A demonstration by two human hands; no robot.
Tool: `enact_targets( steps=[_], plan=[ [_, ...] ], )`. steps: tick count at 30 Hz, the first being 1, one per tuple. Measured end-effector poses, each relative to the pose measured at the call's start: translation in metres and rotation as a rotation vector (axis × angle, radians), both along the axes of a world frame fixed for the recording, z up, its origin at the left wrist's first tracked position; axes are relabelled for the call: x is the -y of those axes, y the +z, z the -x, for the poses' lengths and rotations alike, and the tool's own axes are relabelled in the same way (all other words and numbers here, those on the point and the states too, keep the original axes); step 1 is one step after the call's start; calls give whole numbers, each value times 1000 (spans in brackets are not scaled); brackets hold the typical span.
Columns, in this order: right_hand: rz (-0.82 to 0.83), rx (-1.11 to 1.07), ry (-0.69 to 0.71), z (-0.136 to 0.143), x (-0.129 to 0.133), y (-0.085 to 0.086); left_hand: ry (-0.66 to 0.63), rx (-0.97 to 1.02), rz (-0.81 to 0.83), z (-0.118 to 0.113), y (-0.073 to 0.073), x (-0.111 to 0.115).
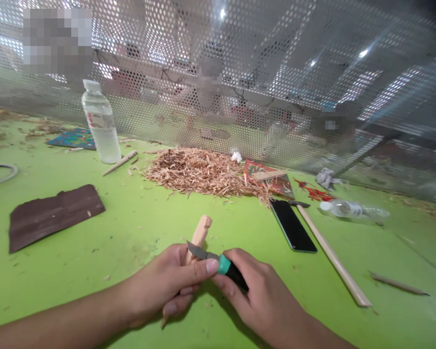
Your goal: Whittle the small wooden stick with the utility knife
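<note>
My left hand (174,276) is closed around a pale carved wooden stick (201,231), which has a notched, blocky top and a pointed lower end showing below the fingers. In my right hand (254,286) is a carving knife (230,271) with a black and teal handle. Its short grey blade lies across the stick, pointing left. The left thumb rests near the base of the blade. Where exactly the edge meets the wood is partly hidden by the thumb.
Beyond my hands lies a heap of wood shavings (199,172) before a perforated metal screen (160,87). A water bottle (103,126) and brown sheet (56,215) are left. Rightward are a phone (294,227), a hammer (330,252), a lying bottle (349,209) and a pencil (399,284).
</note>
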State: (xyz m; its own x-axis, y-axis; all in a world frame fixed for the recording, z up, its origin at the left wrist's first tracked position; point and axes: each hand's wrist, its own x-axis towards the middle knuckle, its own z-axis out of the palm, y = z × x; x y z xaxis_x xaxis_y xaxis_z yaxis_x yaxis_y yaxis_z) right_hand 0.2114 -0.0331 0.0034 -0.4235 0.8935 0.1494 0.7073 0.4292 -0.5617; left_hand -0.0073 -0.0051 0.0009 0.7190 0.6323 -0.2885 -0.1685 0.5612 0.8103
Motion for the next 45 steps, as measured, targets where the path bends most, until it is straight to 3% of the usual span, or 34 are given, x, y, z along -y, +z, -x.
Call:
enact_targets(
  steps=[7,11,24,33,45],
  plan=[
    [12,140,36,1,6,3,19,-130,-102,-4,2,7],
    [104,211,23,2,6,8,35,-179,-139,-4,3,10],
    [458,48,41,-2,5,31,65,-360,-205,-10,-1,15],
    [447,33,-35,4,8,27,198,-489,-240,-18,-6,19],
    [525,-127,29,-7,3,35,63,-293,-154,-9,-3,11]
  ],
)
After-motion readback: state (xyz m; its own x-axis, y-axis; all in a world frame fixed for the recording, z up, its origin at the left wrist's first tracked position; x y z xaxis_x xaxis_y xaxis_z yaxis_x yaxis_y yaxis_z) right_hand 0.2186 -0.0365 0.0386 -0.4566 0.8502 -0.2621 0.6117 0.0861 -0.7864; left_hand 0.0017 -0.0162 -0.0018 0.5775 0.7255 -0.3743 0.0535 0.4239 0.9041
